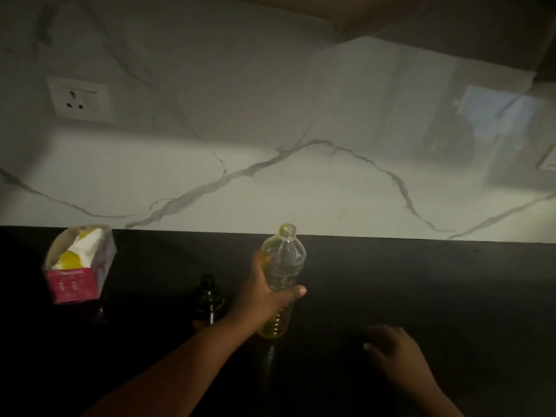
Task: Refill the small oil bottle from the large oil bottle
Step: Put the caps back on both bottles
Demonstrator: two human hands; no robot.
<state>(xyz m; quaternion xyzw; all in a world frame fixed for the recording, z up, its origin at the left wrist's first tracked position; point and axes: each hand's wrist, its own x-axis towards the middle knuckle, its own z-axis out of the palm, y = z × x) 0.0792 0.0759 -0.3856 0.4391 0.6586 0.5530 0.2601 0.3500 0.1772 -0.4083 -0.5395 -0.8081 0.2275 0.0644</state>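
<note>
Large oil bottle (282, 266) upright, uncapped, gripped by left hand (264, 291); small oil bottle (208, 299) beside

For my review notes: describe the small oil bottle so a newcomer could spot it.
On the black counter below the marble wall, find the clear large oil bottle gripped by the left hand. Just left of it stands the small oil bottle: short, dark, nearly opaque.

The large oil bottle (282, 266) looks like clear ribbed plastic, kinda shiny. Small oil bottle (208, 299) is dark and glossy. Countertop (421, 281) is polished black, backsplash (270, 145) glossy veined marble, and the carton (75, 284) looks like cardboard.
</note>
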